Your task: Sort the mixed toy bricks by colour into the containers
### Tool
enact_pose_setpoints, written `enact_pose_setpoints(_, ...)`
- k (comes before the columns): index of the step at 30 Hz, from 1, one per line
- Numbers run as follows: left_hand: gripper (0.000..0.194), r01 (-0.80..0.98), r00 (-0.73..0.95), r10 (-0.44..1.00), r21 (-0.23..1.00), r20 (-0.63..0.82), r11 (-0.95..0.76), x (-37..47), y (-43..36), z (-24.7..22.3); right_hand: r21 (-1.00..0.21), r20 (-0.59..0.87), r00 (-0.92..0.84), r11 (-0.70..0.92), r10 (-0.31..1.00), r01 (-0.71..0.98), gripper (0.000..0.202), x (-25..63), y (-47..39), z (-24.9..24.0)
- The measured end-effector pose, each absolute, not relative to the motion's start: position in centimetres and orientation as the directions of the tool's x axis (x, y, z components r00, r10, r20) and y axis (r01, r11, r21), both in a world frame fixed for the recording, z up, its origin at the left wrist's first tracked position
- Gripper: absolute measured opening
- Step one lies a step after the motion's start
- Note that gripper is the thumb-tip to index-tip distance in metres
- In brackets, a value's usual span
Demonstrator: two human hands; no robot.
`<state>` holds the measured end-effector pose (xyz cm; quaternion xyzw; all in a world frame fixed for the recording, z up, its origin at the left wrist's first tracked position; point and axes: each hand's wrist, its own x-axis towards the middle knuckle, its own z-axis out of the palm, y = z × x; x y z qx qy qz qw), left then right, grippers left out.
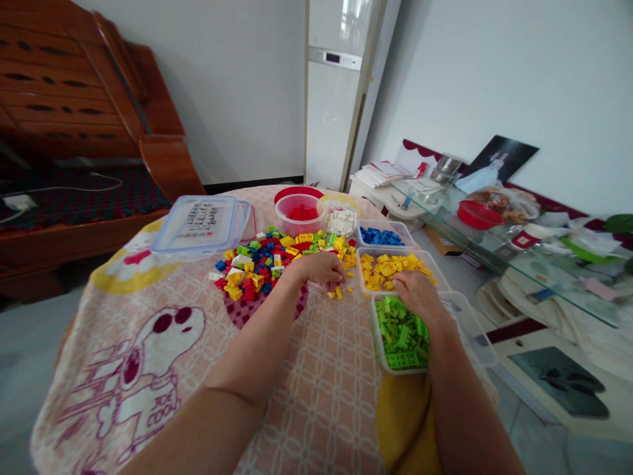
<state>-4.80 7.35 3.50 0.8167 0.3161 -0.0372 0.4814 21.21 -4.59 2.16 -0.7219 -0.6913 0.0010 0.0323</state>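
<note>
My left hand (322, 269) is closed at the right edge of a pile of mixed bricks (257, 264), its fingertips by a few small yellow bricks (338, 292); what it grips is too small to make out. My right hand (415, 290) is over the near right part of the box of yellow bricks (378, 270), its fingers partly hidden. Nearer to me, a clear box holds green bricks (401, 333). Blue bricks (380, 236) fill a box behind the yellow ones. Red bricks (302, 212) lie in a round pink tub (281, 218), beside white bricks (341, 223).
Clear lids (198, 224) lie at the table's back left. A patterned cloth (316, 396) covers the round table. At the right, a glass shelf (534, 270) holds a red bowl (479, 215) and papers. A wooden bench (74, 112) stands at the left.
</note>
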Motion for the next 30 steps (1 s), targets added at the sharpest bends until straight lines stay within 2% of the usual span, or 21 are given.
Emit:
enact_pose_setpoints(6, 0.019, 0.544, 0.765, 0.631, 0.654, -0.129, -0.526, -5.8, 8.0, 4.5, -0.05, 0.035, 0.05, -0.049, 0.998, 0.998, 0.031, 21.1, -4.6, 2.2)
enact_pose_setpoints(7, 0.019, 0.551, 0.756, 0.64, 0.664, -0.14, -0.505, -5.8, 7.9, 4.5, -0.048, 0.027, 0.054, -0.052, 0.998, 0.997, 0.031, 21.0, -4.6, 2.3)
enact_pose_setpoints(9, 0.02, 0.55, 0.767, 0.588, 0.736, -0.257, -0.395, -5.5, 7.5, 4.5, -0.046, 0.017, 0.057, -0.057, 0.998, 0.997, 0.031, 20.8, -4.6, 2.6)
enact_pose_setpoints(12, 0.022, 0.554, 0.806, 0.392, 0.799, -0.444, -0.233, -4.0, 6.5, 3.9, -0.044, 0.015, 0.055, -0.054, 0.998, 0.998, 0.031, 20.8, -4.7, 2.8)
enact_pose_setpoints(15, 0.02, 0.589, 0.806, 0.26, 0.767, -0.532, -0.255, -2.2, 5.5, 3.0, -0.044, 0.015, 0.052, -0.052, 0.999, 0.998, 0.032, 20.9, -4.7, 2.8)
enact_pose_setpoints(19, 0.016, 0.617, 0.786, 0.311, 0.716, -0.535, -0.328, -1.8, 5.6, 2.3, -0.049, 0.009, 0.053, -0.052, 0.999, 0.997, 0.032, 20.9, -4.7, 2.8)
enact_pose_setpoints(24, 0.017, 0.595, 0.786, 0.496, 0.668, -0.369, -0.446, -3.6, 6.9, 3.2, -0.046, 0.016, 0.056, -0.055, 0.998, 0.997, 0.033, 20.8, -4.7, 2.7)
enact_pose_setpoints(30, 0.024, 0.61, 0.701, 0.713, 0.531, -0.015, -0.589, -4.5, 7.7, 4.3, -0.055, 0.008, 0.051, -0.05, 0.999, 0.997, 0.032, 21.0, -4.6, 2.6)
